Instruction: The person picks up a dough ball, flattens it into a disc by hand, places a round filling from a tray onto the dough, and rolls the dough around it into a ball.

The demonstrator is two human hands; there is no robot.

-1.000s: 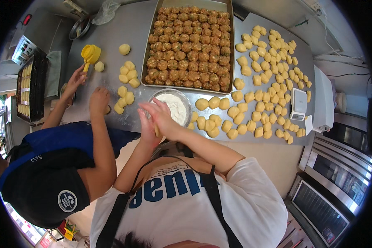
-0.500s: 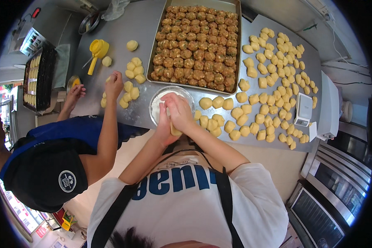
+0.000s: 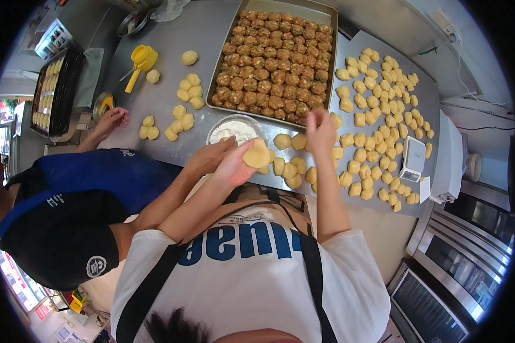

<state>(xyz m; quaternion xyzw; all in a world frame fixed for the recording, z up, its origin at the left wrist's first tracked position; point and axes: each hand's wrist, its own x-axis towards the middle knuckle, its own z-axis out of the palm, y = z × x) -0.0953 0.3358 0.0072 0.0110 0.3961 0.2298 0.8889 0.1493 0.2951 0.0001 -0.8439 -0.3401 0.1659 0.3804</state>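
Observation:
My left hand [image 3: 234,167] holds a flattened round of pale yellow dough [image 3: 257,153], lying on the fingers with the thumb at its edge. Just past it stands a bowl of white flour [image 3: 233,132]. My right hand [image 3: 321,132] is at the near right corner of a metal tray [image 3: 210,94] packed with rows of meat filling balls [image 3: 274,77]. Its fingers are curled together at the last balls; what is between them is hidden. A co-worker's hand [image 3: 212,157] reaches to the flour bowl, beside my left wrist.
Many dough pieces [image 3: 377,137] cover the table's right side, near a white scale [image 3: 413,158]. At left are small dough clusters [image 3: 182,120], a yellow cup with a handle [image 3: 143,60] and the co-worker's other hand [image 3: 111,121]. A dark baking tray [image 3: 68,97] stands beyond.
My hands, together over the flour bowl before, are now apart: the left holds the dough round nearer me, the right has moved to the tray's corner. The co-worker's hand has come across to the bowl.

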